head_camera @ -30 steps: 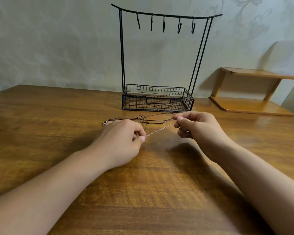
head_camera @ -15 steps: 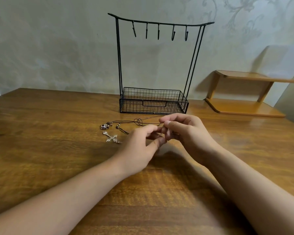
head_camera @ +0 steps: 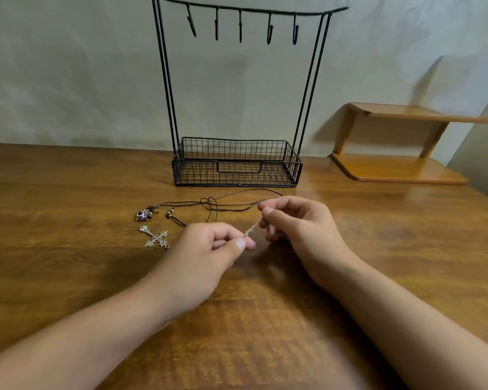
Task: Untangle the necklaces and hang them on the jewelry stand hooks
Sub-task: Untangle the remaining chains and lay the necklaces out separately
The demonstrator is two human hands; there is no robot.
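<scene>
At a wooden table (head_camera: 68, 277), I pinch a short run of thin silver chain (head_camera: 252, 228) between my two hands, the links drawn in a slanting line just above the tabletop. My left hand (head_camera: 206, 257) nips the lower end between thumb and forefinger, the other fingers curled under; my right hand (head_camera: 299, 223) nips the upper end the same way, thumb pressed to fingertip. The two hands sit close together, apart only by the bit of chain between them. Beyond my knuckles a dark cord necklace (head_camera: 223, 204) lies slack on the wood, looped on itself in a small knot near its middle, its beaded ends and a small dark pendant (head_camera: 142, 215) trailing to the left. Just in front of that pendant a silver cross (head_camera: 155, 237) lies flat on the table; whether it is joined to the chain I cannot tell. The black wire jewelry stand (head_camera: 237, 161) stands farther back against the wall, its basket base bare, its five hooks (head_camera: 240, 26) hanging from the top bar with nothing on them. A small wooden shelf (head_camera: 400, 142) sits at the right.
</scene>
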